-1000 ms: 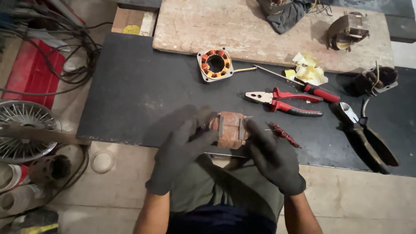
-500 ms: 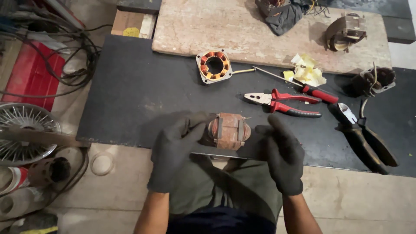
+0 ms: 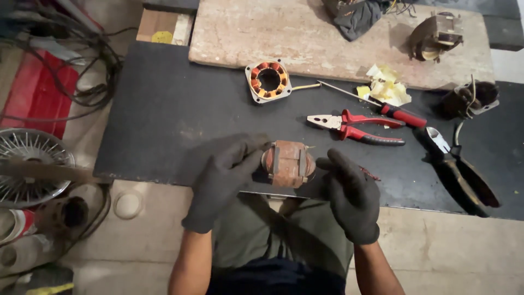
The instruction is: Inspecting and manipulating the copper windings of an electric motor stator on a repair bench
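Observation:
A rusty brown motor core (image 3: 288,164) with copper windings lies at the near edge of the black mat (image 3: 174,114). My left hand (image 3: 224,175), in a black glove, grips its left end. My right hand (image 3: 352,199), also gloved, hovers just right of the core with fingers apart, its thumb pointing at the core without holding it. A thin dark-red piece (image 3: 372,175) lies on the mat beside my right hand.
Further back on the mat are a square stator with copper coils (image 3: 267,80), red pliers (image 3: 355,128), a red-handled screwdriver (image 3: 401,114), yellow paper scraps (image 3: 387,90) and dark-handled cutters (image 3: 458,169). A stone slab (image 3: 327,38) lies behind. A wire fan guard (image 3: 27,164) and cables sit left.
My right hand has let go of the motor core and drawn back to the right. My left hand has stayed on the core's left end.

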